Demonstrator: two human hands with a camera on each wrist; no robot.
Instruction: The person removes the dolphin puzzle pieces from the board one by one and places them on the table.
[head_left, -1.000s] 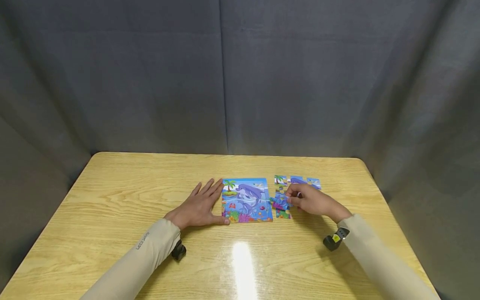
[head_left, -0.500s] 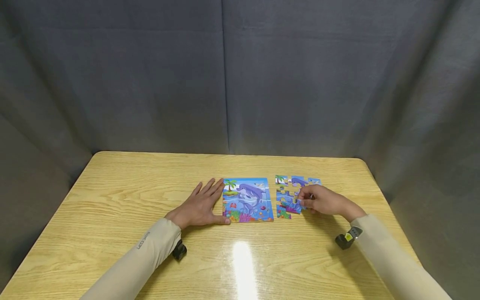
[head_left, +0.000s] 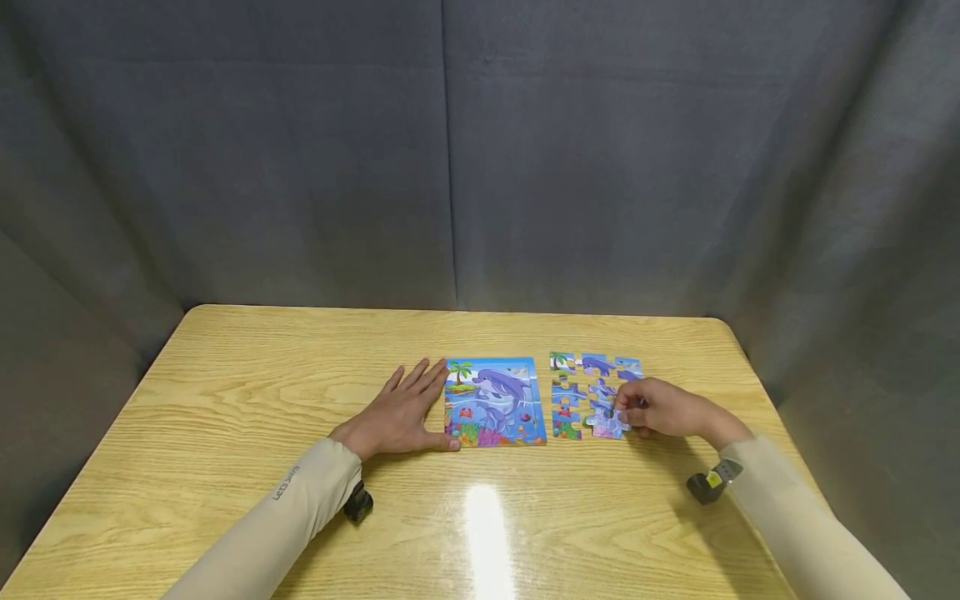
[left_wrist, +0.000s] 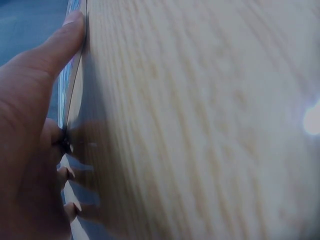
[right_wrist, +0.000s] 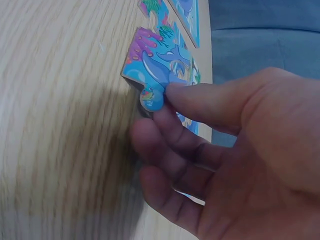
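My left hand (head_left: 396,418) rests on the table with straight, spread fingers. Its fingertips and thumb touch the left edge of a square puzzle board (head_left: 495,402) printed with a dolphin, a palm and coral. On the board's right, my right hand (head_left: 667,408) pinches a jigsaw piece (right_wrist: 152,62) between thumb and curled fingers. Purple coral and part of a dolphin show on this piece, which is slightly tilted at the table in the right wrist view. Other jigsaw pieces (head_left: 597,364) lie face up behind it and to its left, a little apart. The right fingers partly cover pieces there.
The wooden table (head_left: 300,350) has a bright glare patch in front of the board. Grey curtains (head_left: 315,167) hang behind it and at both sides. A small black device (head_left: 358,502) is strapped to the left wrist, another (head_left: 707,487) to the right.
My right hand has moved right with the coral piece, away from the column nearest the board, and brought it beside the other loose pieces. The left hand and the board have stayed put.
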